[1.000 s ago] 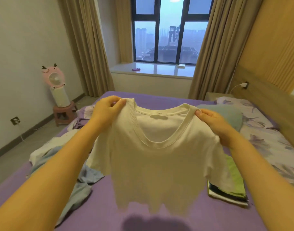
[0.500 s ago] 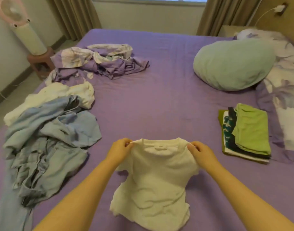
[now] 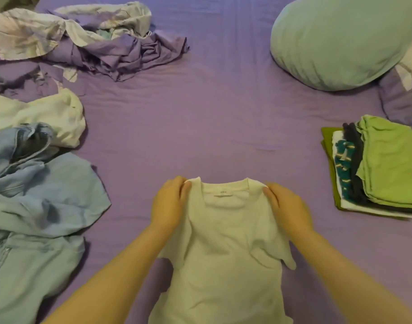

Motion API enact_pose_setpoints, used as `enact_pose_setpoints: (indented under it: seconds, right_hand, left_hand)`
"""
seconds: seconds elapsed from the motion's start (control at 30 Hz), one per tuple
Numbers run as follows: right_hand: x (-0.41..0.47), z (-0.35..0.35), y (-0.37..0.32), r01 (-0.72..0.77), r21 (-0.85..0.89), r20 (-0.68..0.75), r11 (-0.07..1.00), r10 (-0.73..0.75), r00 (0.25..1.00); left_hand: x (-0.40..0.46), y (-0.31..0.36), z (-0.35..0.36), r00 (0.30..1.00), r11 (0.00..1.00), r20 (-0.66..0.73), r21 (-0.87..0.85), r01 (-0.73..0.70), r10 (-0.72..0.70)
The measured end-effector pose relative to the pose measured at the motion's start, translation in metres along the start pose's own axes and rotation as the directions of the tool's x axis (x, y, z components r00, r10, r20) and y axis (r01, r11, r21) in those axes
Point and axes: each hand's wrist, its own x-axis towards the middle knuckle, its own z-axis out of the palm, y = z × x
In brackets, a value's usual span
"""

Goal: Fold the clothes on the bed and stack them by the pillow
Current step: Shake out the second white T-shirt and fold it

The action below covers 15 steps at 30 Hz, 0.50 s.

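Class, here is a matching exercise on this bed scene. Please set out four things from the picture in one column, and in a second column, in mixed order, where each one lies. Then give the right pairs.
Things
1. white T-shirt
2. folded stack of clothes
3. light green pillow
4. blue garments

Places
A. far right of the purple bed sheet, at the top of the view
B. crumpled at the left edge
C. near centre, its shoulders gripped by the left hand and right hand
D. right side, nearer than the pillow

Pairs: 1-C, 2-D, 3-A, 4-B
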Motion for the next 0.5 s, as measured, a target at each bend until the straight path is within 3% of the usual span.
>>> enact_pose_setpoints:
  seconds: [0.17, 0.3, 0.4, 0.5]
  right_hand:
    - [0.027, -0.001, -0.002, 0.031, -0.235, 0.068, 0.971, -0.015, 0.998]
    - [0.066, -0.016, 0.002, 0.066, -0.402, -0.034, 0.913, -0.087, 0.996]
    - [0.106, -0.018, 0.006, 0.022, -0.293, -0.125, 0.956, -0.061, 0.990]
    - [0.140, 0.002, 0.014, 0.041, 0.044, 0.015, 0.998, -0.042, 0.999]
  left_hand:
    - [0.047, -0.005, 0.003, 0.996, 0.991, 0.087, 0.132, -0.015, 0.004]
    - [0.090, -0.003, -0.011, 1.000, 0.961, 0.010, 0.275, -0.029, 0.027]
    - [0.122, -0.002, -0.016, 0.993, 0.876, -0.048, 0.477, -0.070, 0.106]
    - [0.138, 0.004, 0.004, 0.989, 0.834, -0.002, 0.538, -0.121, 0.145]
